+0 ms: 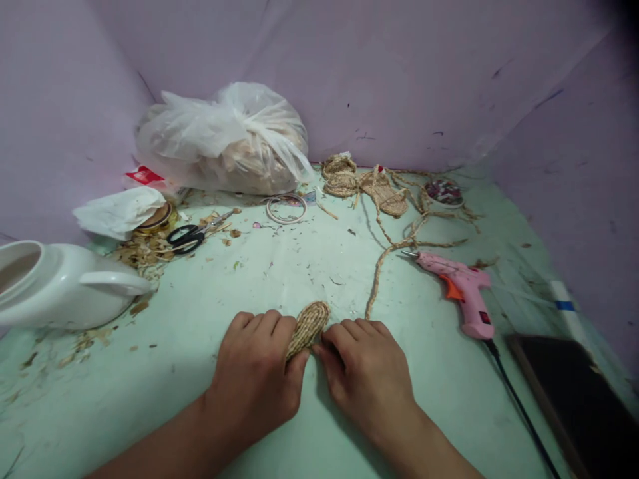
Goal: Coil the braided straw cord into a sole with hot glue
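A small oval sole of coiled straw braid (310, 324) is gripped in my left hand (259, 366), its rounded far end showing past the fingers. At its right edge, my right hand (367, 372) is closed with thumb and index finger pinched together. A long straw braid (378, 279) runs from under the right hand's knuckles toward the back of the table; its near end is hidden by that hand. Right of the braid lies a pink glue gun (462, 286) with an orange trigger, nozzle pointing left.
Woven straw slippers (387, 193) and a bowl of coloured bits (444, 193) sit by the wall. At left are black-handled scissors (187, 238), a white jug on its side (70, 283) and a stuffed plastic bag (229, 143). A dark flat slab (574, 399) lies right, near the glue gun's cord.
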Available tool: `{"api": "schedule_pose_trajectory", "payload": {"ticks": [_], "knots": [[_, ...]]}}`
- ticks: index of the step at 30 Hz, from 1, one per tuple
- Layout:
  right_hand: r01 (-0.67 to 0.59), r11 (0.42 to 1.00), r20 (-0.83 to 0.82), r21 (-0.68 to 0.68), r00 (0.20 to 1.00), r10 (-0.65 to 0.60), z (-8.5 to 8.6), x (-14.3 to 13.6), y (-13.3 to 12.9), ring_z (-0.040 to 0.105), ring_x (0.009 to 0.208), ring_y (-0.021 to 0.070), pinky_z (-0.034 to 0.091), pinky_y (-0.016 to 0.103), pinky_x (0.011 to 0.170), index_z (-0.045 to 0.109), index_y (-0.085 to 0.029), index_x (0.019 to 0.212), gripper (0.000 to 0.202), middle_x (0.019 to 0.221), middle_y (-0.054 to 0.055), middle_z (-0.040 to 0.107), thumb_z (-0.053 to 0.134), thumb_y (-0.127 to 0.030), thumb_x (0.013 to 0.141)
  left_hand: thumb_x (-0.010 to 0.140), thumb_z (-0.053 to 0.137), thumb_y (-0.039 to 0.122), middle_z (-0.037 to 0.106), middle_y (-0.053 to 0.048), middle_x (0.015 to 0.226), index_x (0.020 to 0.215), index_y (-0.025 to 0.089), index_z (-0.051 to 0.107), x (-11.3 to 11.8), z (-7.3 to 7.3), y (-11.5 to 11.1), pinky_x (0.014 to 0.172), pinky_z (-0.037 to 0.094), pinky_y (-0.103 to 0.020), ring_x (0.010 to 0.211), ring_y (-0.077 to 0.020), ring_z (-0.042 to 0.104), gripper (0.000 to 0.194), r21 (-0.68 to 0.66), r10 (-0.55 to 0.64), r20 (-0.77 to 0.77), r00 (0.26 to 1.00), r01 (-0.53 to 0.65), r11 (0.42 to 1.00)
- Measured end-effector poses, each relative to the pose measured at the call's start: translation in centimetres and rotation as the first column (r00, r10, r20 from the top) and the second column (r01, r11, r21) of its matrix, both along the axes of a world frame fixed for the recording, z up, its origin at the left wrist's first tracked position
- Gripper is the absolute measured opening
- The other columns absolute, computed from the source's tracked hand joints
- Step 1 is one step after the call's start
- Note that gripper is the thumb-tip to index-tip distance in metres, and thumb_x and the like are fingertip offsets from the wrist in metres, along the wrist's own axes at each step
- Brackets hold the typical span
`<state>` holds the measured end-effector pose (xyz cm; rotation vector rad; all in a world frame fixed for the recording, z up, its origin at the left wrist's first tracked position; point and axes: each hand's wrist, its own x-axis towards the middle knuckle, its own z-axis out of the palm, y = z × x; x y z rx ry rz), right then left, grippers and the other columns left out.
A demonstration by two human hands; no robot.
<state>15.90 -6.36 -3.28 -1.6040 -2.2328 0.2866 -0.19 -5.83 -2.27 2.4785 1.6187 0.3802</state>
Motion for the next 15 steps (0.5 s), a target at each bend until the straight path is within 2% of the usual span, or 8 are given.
{"api": "schedule_pose_trajectory", "payload": {"ticks": [8, 11, 14, 15], "knots": [[-0.089, 0.992, -0.091, -0.088, 0.993, 0.081, 0.5, 0.8, -0.4, 0.055, 0.063, 0.0215, 0.04, 0.035, 0.061, 0.063, -0.019, 0.075, 0.021, 0.066, 0.004, 0.062, 0.045, -0.014, 0.084, 0.081, 0.046, 0.026, 0.059, -0.005, 0.074, 0.079, 0.018, 0.057, -0.5, 0.4, 0.3, 0.069, 0.036, -0.043, 0.071, -0.0255, 0.053, 0.013, -0.02, -0.071, -0.043, 0.997, 0.071, 0.997], [-0.064, 0.997, -0.203, -0.039, 0.978, 0.055, 1.0, 1.4, -1.2, 0.059, 0.074, 0.0219, 0.046, 0.035, 0.066, 0.062, -0.018, 0.092, 0.017, 0.082, 0.007, 0.066, 0.047, -0.016, 0.084, 0.081, 0.048, 0.026, 0.059, -0.005, 0.076, 0.086, 0.017, 0.058, -0.6, 0.5, 0.2, 0.072, 0.035, -0.044, 0.074, -0.0252, 0.054, 0.014, -0.016, -0.074, -0.038, 0.997, 0.073, 0.997], [0.085, 0.992, -0.254, 0.094, 0.965, -0.059, 1.7, 5.0, -1.1, 0.061, 0.09, 0.0229, 0.049, 0.034, 0.072, 0.057, -0.021, 0.108, 0.026, 0.102, 0.01, 0.065, 0.053, -0.027, 0.084, 0.081, 0.049, 0.026, 0.06, -0.005, 0.076, 0.088, 0.016, 0.059, -0.6, 0.5, 0.0, 0.074, 0.035, -0.044, 0.072, -0.0234, 0.054, 0.015, 0.016, -0.068, -0.03, 0.997, 0.069, 0.998], [0.231, 0.961, -0.213, 0.153, 0.957, -0.196, 1.9, 7.0, -0.7, 0.062, 0.089, 0.0244, 0.049, 0.033, 0.065, 0.058, -0.023, 0.107, 0.027, 0.103, 0.01, 0.065, 0.054, -0.034, 0.083, 0.081, 0.049, 0.025, 0.06, -0.005, 0.076, 0.087, 0.016, 0.059, -0.6, 0.5, 0.0, 0.074, 0.034, -0.043, 0.072, -0.0228, 0.054, 0.015, 0.031, -0.064, -0.027, 0.998, 0.065, 0.997]]}}
